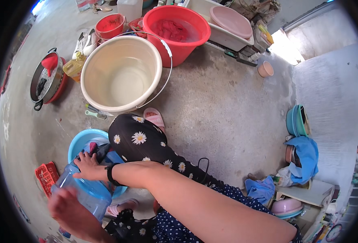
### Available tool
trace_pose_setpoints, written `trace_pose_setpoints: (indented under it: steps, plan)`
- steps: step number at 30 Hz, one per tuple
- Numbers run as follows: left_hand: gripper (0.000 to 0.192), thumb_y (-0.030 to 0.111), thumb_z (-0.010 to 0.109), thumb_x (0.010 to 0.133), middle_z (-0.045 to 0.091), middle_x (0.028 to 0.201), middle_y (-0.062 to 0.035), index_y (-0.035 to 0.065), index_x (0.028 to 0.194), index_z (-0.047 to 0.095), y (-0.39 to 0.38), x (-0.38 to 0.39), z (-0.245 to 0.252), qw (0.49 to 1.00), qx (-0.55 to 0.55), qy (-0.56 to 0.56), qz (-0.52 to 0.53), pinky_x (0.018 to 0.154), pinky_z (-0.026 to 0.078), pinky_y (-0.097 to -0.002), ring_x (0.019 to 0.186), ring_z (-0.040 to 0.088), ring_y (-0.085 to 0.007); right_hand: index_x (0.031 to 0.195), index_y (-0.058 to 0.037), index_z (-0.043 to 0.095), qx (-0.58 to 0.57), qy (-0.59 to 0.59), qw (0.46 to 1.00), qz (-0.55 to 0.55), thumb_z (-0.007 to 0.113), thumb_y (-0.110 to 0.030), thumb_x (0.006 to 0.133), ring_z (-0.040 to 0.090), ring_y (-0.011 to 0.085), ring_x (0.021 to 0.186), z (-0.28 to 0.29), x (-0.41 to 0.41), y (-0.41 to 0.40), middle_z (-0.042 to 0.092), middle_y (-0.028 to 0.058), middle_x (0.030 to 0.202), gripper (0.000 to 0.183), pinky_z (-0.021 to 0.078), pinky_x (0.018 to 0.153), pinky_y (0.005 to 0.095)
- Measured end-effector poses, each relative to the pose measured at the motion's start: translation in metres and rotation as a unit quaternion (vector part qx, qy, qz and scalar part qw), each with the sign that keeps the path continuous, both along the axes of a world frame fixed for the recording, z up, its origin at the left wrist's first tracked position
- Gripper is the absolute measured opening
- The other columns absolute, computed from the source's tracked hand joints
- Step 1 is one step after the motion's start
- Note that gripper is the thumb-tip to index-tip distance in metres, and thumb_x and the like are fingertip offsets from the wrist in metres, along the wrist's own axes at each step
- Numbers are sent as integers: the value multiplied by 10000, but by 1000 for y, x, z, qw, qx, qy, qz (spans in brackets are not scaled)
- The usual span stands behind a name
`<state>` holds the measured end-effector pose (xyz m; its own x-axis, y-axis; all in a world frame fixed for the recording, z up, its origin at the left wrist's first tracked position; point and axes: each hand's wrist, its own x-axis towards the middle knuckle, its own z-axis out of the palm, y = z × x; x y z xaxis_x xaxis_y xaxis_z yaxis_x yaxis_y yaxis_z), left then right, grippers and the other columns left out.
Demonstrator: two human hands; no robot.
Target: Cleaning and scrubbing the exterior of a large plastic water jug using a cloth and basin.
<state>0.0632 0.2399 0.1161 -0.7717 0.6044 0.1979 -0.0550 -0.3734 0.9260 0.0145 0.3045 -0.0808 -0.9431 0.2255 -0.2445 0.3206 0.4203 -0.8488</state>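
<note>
My right hand (89,167), with a black band at the wrist, lies with fingers spread on the upper end of a clear blue plastic water jug (90,199). Its fingertips are near dark and coloured cloth (100,151) in a light-blue basin (87,133). The jug lies across the lower part of this basin. My left hand (65,203) is blurred and looks curled, over the jug's left side; whether it grips anything cannot be seen. Beyond my knee stands a large cream bucket (121,101) with a wire handle and what looks like shallow clear water inside.
A red tub (179,48) holds red cloth in water. A yellow bottle (75,67), a steamer pot (34,88) and green-handled brushes (95,114) are near the cream bucket. A red plastic basket (47,177) stands left of the jug. Stacked basins (294,121) are by the right wall.
</note>
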Motion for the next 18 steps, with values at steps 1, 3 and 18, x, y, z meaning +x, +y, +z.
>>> trace_pose_setpoints:
  steps: [1,3,18]
  plan:
    - [351,315,348,993,560,1084,-169,21,1077,520,-13,2,-1,994,34,-18,-104,889,450,-373,1016,555,-247,1210,-63,512,-1,2,1000,5,630,-523,769,355,399,1222,2,-1,0,387,230,1284,648,316,908,640]
    - [260,265,419,980,557,875,-125,25,925,503,-25,33,-19,993,-101,-38,-55,686,472,-296,782,561,-201,1227,-58,494,-5,-32,999,2,617,-533,776,346,401,1235,-5,1,15,378,233,1293,667,314,917,650]
    - [218,146,503,960,609,1071,-163,-38,1070,540,-31,60,-28,956,-246,-159,-31,845,495,-284,977,623,-210,1243,-72,478,-46,-35,997,-58,557,-562,808,365,404,1229,-11,7,18,387,213,1270,659,328,909,615]
